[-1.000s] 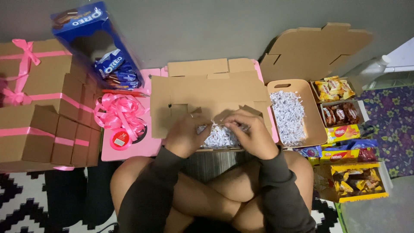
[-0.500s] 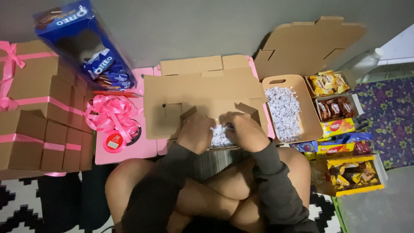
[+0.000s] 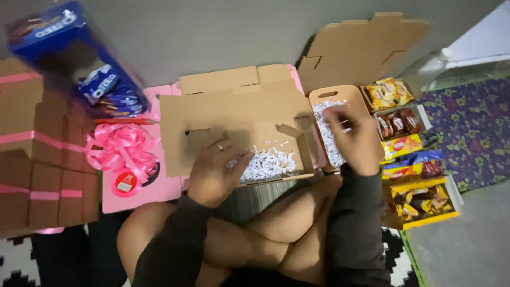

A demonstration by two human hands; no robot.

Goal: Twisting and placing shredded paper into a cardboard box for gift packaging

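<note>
An open brown cardboard box [image 3: 234, 114] lies in front of me with white shredded paper [image 3: 268, 162] in its bottom. My left hand [image 3: 215, 170], a ring on one finger, rests on the shredded paper at the box's left front, fingers spread. My right hand [image 3: 356, 138] hovers over a second, narrower box of shredded paper [image 3: 325, 133] to the right, fingers curled down into the shreds; whether it grips any is hidden. My crossed legs fill the foreground.
Pink ribbon bows [image 3: 119, 146] and a ribbon spool [image 3: 125, 183] lie on a pink board at left, beside stacked ribbon-tied boxes [image 3: 32, 159] and a blue cookie carton [image 3: 69, 53]. Trays of snack packets [image 3: 409, 154] stand at right, with a flat unfolded box [image 3: 366, 45] behind.
My right hand has left the middle box and moved right to the narrower box of shreds. The left hand stays on the paper in the middle box.
</note>
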